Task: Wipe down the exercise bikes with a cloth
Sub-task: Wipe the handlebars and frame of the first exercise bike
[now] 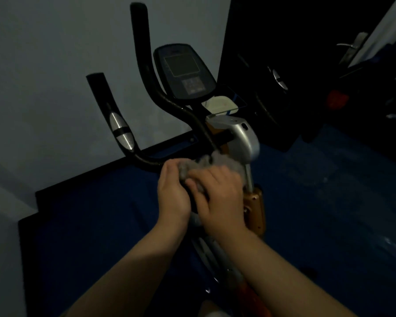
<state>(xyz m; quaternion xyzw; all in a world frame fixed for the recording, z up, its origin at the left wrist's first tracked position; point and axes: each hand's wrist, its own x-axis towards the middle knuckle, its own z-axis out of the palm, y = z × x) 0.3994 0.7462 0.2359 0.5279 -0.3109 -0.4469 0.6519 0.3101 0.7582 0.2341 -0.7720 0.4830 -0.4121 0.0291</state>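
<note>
An exercise bike [242, 138] stands in front of me in a dim room, with black handlebars [121, 124] rising to the left and a dark console [184, 70] at the top centre. A grey cloth [206, 163] is bunched at the base of the handlebars, against the silver stem. My left hand [173, 195] grips the cloth's left side with curled fingers. My right hand [220, 195] lies over the cloth from the right, its fingers curled round it. The lower part of the cloth is hidden under both hands.
A pale wall [55, 76] is close on the left with a dark skirting board. Blue floor [318, 202] spreads around the bike. A dark door [295, 53] with a metal handle [352, 45] stands at the right. A white object [220, 104] lies behind the console.
</note>
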